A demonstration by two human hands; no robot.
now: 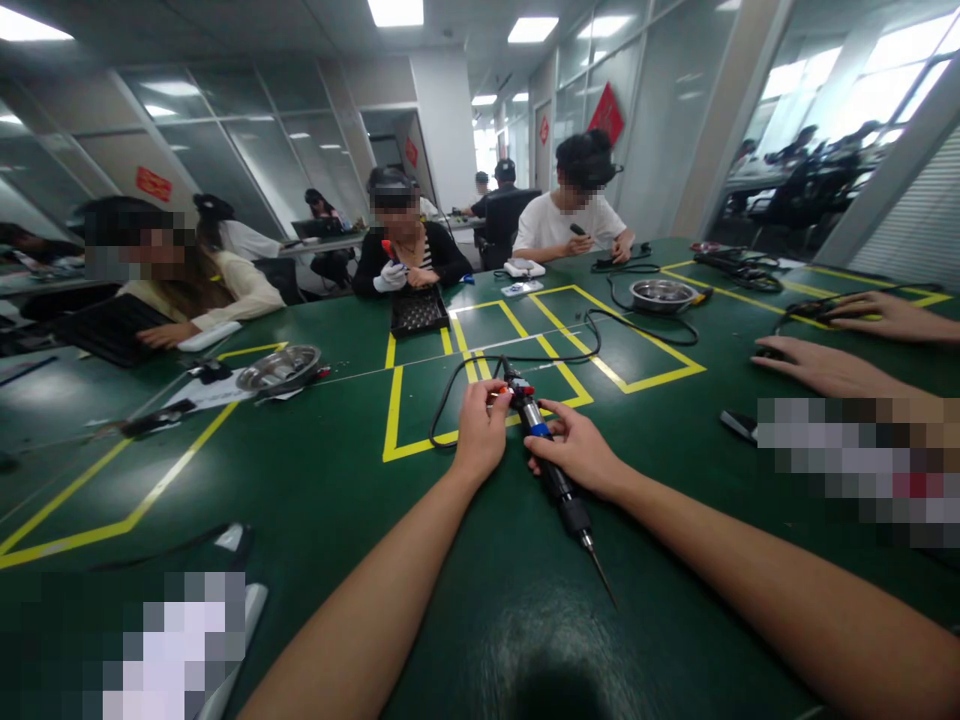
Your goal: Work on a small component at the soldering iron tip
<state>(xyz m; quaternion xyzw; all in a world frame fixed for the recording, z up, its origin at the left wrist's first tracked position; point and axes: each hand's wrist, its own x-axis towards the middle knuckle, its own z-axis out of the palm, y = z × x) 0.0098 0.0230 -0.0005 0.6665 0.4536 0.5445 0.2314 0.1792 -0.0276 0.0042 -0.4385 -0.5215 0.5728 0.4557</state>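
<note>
An electric screwdriver point(556, 478) lies diagonally in front of me, its long thin bit pointing back toward my side of the table. My right hand point(574, 447) is closed around its middle, by a blue band. At the cable end, my left hand point(484, 425) pinches with thumb and forefinger near a small orange-red part point(504, 392); whether that part belongs to the tool I cannot tell. From this end a black cable point(442, 395) loops left and then runs back across the green table point(330, 500).
Yellow tape outlines point(645, 383) mark the tabletop. Metal bowls stand at the left point(279, 370) and back right point(662, 294). Across the table, a co-worker has a black tray point(420, 312). Another person's hands point(832, 370) rest at the right, near black cables point(739, 268).
</note>
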